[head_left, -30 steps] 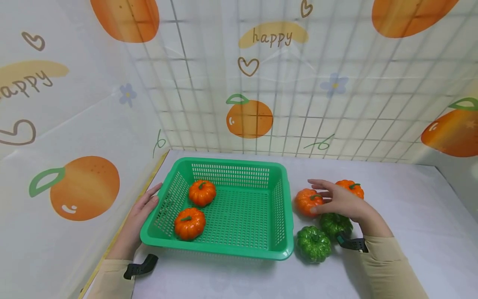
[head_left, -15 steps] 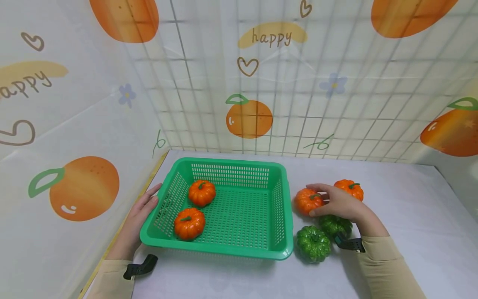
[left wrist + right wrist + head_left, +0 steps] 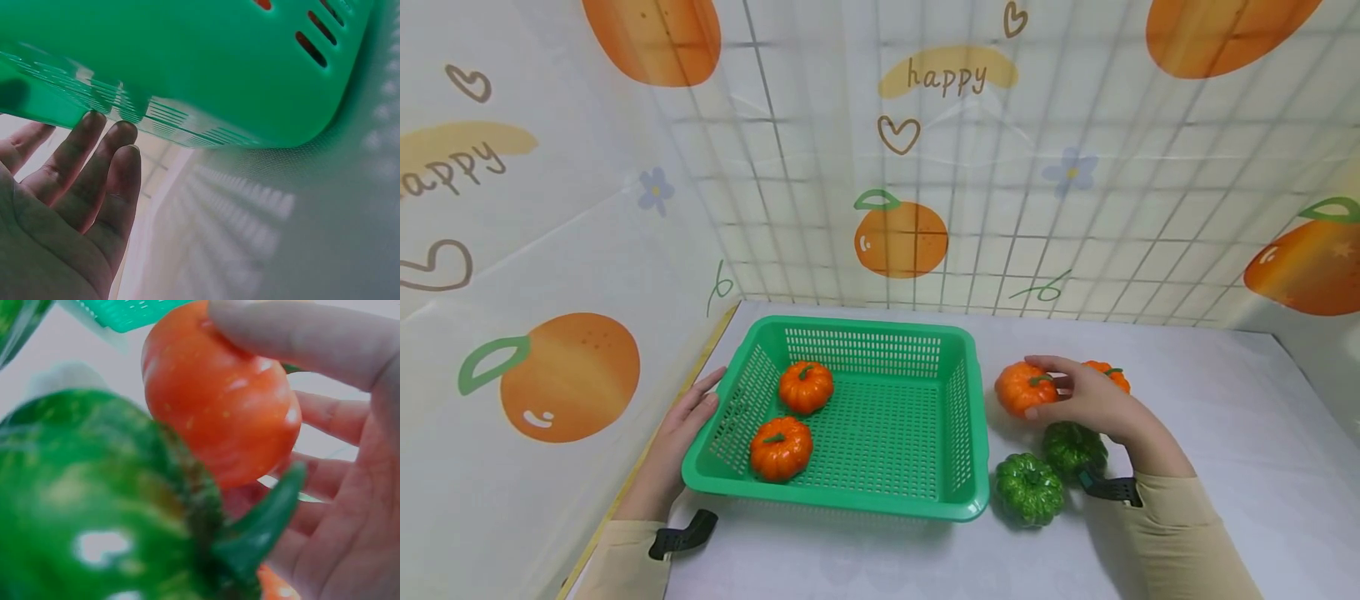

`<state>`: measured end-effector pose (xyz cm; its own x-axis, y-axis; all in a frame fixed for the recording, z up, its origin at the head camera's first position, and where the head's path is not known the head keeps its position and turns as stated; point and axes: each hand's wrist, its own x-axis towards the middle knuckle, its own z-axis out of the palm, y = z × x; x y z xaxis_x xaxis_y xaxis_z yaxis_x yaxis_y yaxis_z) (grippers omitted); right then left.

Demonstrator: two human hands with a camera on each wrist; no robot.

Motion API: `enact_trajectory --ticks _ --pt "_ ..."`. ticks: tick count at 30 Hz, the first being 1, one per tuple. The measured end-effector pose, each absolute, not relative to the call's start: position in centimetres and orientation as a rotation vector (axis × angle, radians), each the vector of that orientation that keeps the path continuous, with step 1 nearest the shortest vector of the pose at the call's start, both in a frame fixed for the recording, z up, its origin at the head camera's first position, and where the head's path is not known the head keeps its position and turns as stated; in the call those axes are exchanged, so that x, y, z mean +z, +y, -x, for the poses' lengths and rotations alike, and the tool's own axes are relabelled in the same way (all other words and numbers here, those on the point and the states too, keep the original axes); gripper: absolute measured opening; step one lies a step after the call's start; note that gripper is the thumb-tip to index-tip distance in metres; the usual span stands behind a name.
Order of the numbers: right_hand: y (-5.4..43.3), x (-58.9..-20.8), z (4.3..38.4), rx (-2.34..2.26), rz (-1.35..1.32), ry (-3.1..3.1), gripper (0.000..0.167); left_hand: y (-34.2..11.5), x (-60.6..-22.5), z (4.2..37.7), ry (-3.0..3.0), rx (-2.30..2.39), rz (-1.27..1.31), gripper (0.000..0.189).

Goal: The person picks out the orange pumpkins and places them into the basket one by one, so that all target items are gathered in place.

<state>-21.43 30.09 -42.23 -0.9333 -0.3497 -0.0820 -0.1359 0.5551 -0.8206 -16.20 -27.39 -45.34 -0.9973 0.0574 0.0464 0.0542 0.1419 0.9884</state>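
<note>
My right hand (image 3: 1097, 402) pinches a small orange pumpkin (image 3: 1018, 390) between thumb and fingers, just right of the green basket (image 3: 835, 502). The right wrist view shows the thumb on one side of this pumpkin (image 3: 219, 406) and the fingers on the other. Against the basket's left side rests my left hand (image 3: 679, 433); in the left wrist view its fairly straight fingers (image 3: 122, 181) touch the green wall. Two orange pumpkins, one farther back (image 3: 806, 387) and one nearer (image 3: 781, 450), sit in the basket's left half.
Two green pumpkins, one in front (image 3: 1030, 490) and one under my right wrist (image 3: 1073, 450), lie right of the basket. Another orange pumpkin (image 3: 1114, 377) is partly hidden behind my right hand. A printed curtain over a grid (image 3: 970, 242) closes off the back.
My right hand has closed on the orange pumpkin and raised it slightly, shifting it toward the back. The left hand and basket have stayed in place.
</note>
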Motion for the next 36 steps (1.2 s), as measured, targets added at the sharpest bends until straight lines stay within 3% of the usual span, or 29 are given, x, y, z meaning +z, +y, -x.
enact_trajectory --ticks 36 --pt "27.1 -37.0 20.5 -1.313 0.496 2.662 0.081 -27.4 -45.5 16.3 2.420 2.019 -0.095 0.056"
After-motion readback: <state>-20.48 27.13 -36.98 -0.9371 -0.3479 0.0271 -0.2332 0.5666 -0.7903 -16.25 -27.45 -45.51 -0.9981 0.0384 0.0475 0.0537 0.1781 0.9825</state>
